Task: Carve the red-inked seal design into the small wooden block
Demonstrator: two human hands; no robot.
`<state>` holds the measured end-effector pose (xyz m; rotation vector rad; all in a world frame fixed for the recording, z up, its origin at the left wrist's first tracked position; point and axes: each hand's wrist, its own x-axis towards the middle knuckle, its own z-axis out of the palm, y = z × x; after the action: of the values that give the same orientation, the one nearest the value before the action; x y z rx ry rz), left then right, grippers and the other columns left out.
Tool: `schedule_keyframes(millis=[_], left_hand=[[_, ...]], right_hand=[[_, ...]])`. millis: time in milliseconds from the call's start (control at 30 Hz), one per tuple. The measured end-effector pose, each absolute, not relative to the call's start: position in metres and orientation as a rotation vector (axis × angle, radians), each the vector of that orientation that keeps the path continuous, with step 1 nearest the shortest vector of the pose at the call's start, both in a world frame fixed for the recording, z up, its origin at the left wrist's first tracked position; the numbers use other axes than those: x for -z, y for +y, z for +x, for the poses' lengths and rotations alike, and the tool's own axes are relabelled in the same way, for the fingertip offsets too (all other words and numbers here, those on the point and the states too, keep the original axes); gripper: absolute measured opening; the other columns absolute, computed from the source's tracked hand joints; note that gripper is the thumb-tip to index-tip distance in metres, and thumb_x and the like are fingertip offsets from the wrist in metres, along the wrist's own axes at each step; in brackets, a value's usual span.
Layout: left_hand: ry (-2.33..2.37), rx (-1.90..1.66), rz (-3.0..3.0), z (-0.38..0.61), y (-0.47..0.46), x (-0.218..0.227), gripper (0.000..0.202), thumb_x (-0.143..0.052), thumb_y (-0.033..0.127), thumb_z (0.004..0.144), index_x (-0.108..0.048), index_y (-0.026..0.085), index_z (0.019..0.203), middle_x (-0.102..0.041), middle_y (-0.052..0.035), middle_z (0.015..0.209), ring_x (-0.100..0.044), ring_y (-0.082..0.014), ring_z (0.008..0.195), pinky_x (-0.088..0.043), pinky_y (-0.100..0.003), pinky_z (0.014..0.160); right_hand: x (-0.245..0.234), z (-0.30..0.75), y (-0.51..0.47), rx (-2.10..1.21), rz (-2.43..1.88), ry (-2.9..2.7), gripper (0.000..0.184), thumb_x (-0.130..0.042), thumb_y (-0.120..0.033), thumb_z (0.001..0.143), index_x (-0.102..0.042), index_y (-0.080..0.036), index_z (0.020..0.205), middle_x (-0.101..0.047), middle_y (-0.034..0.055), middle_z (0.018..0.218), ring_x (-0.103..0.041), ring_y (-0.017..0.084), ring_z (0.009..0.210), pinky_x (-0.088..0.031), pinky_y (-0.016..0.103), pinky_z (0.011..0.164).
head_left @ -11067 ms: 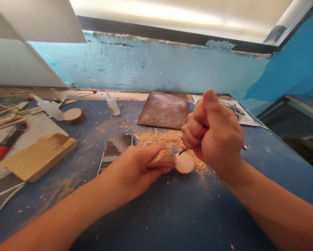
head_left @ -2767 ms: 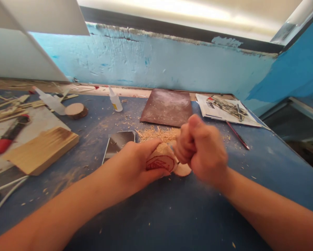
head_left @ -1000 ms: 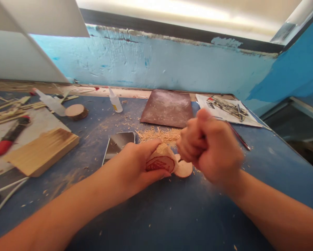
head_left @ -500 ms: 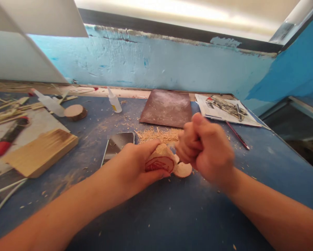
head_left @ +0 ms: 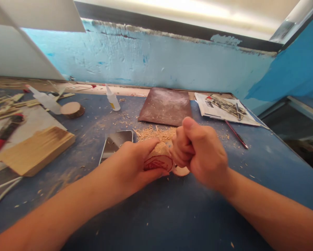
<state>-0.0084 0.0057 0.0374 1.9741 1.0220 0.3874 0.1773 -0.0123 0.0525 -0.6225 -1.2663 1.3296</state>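
Your left hand (head_left: 130, 162) is clamped around a rounded wood piece (head_left: 158, 163) above the middle of the blue desk (head_left: 156, 216), pale and rough along its top with red outline and strokes on the face toward you, while your right hand (head_left: 200, 151) is curled tight just beside it on a mostly hidden dark-tipped tool (head_left: 176, 165). Farther left you have a yellow-labelled bottle (head_left: 113, 101) and a slanted whitish bottle (head_left: 47, 101), their contents too unclear to tell. You have open room nearest you, shavings (head_left: 156, 133) and a brown sheet (head_left: 165, 106) ahead, and the desk's edge slanting away beyond a dark red pencil (head_left: 236, 134) at right.
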Motion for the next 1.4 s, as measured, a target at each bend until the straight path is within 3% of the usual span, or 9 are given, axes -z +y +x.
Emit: schedule_keyframes(millis=[333,500,700,833,933,1033,1133,1267,1400], left_hand=[[1.104,-0.372,1.998,-0.007,0.005,-0.04,0.02,-0.077,0.037,0.082,-0.066,0.023,0.091,-0.073,0.0044,0.074,-0.066,-0.0174,0.066,-0.047,-0.027,0.06],[1.064,-0.368,1.966,-0.008,0.007,-0.038,0.019,-0.074,0.036,0.083,-0.066,0.024,0.095,-0.076,0.0023,0.082,-0.07,-0.0199,0.072,-0.05,-0.029,0.064],[1.166,-0.343,1.974,-0.006,0.005,-0.039,0.024,-0.076,0.039,0.081,-0.062,0.023,0.092,-0.072,0.0025,0.077,-0.068,-0.0199,0.069,-0.048,-0.03,0.062],[1.236,-0.421,1.91,-0.006,0.004,-0.037,0.051,-0.08,0.041,0.077,-0.054,0.025,0.117,-0.073,0.0009,0.091,-0.07,-0.0217,0.076,-0.054,-0.032,0.067],[1.249,-0.519,2.05,-0.008,0.006,-0.034,0.065,-0.082,0.041,0.076,-0.048,0.024,0.129,-0.067,-0.0063,0.119,-0.07,-0.0257,0.099,-0.057,-0.037,0.086],[1.245,-0.567,2.228,-0.01,0.007,-0.03,0.07,-0.082,0.044,0.08,-0.049,0.02,0.137,-0.058,-0.0119,0.135,-0.061,-0.0303,0.122,-0.05,-0.045,0.108],[1.215,-0.504,2.288,-0.012,0.007,-0.026,0.089,-0.083,0.056,0.079,-0.043,0.017,0.149,-0.053,-0.0155,0.144,-0.056,-0.0334,0.132,-0.045,-0.049,0.115],[1.17,-0.451,2.326,-0.012,0.004,-0.02,0.097,-0.08,0.059,0.081,-0.037,0.013,0.155,-0.048,-0.0185,0.154,-0.047,-0.0348,0.143,-0.037,-0.051,0.123],[1.172,-0.464,2.303,-0.012,0.001,-0.02,0.085,-0.078,0.049,0.085,-0.04,0.018,0.155,-0.051,-0.0145,0.153,-0.052,-0.0321,0.138,-0.043,-0.049,0.119]], right_hand=[[-0.058,0.176,-0.011,-1.343,-0.628,-1.083,0.058,-0.056,-0.046,0.102,-0.031,-0.021,0.055,-0.019,-0.0076,0.051,-0.018,0.006,0.04,-0.018,0.024,0.038],[-0.05,0.175,-0.011,-1.332,-0.634,-1.256,0.053,-0.058,-0.045,0.102,-0.043,-0.021,0.057,-0.027,-0.0063,0.053,-0.027,0.009,0.044,-0.025,0.025,0.041],[-0.061,0.183,-0.009,-1.364,-0.616,-1.105,0.061,-0.055,-0.048,0.101,-0.027,-0.021,0.054,-0.018,-0.0077,0.049,-0.016,0.007,0.039,-0.017,0.024,0.037],[-0.047,0.193,-0.001,-1.499,-0.664,-1.092,0.058,-0.055,-0.05,0.1,-0.031,-0.022,0.055,-0.021,-0.0078,0.048,-0.02,0.007,0.041,-0.019,0.024,0.039],[-0.038,0.198,0.003,-1.496,-0.675,-1.127,0.056,-0.053,-0.052,0.101,-0.033,-0.022,0.058,-0.025,-0.008,0.05,-0.023,0.008,0.041,-0.024,0.022,0.038],[-0.036,0.203,0.003,-1.254,-0.808,-1.256,0.037,-0.048,-0.046,0.106,-0.048,-0.023,0.077,-0.039,-0.0076,0.054,-0.037,0.01,0.041,-0.036,0.022,0.039],[-0.042,0.209,0.001,-0.79,-1.001,-1.648,0.01,-0.049,-0.035,0.107,-0.052,-0.025,0.105,-0.054,-0.0056,0.067,-0.054,0.011,0.049,-0.043,0.022,0.045],[-0.061,0.225,-0.005,-0.252,-1.14,-2.168,0.006,-0.057,-0.022,0.101,-0.061,-0.019,0.102,-0.06,-0.0011,0.076,-0.063,0.011,0.062,-0.045,0.021,0.054],[-0.071,0.249,-0.026,-0.235,-1.3,-2.236,0.015,-0.063,-0.028,0.1,-0.071,-0.02,0.091,-0.066,0.0002,0.076,-0.064,0.01,0.062,-0.047,0.021,0.057]])
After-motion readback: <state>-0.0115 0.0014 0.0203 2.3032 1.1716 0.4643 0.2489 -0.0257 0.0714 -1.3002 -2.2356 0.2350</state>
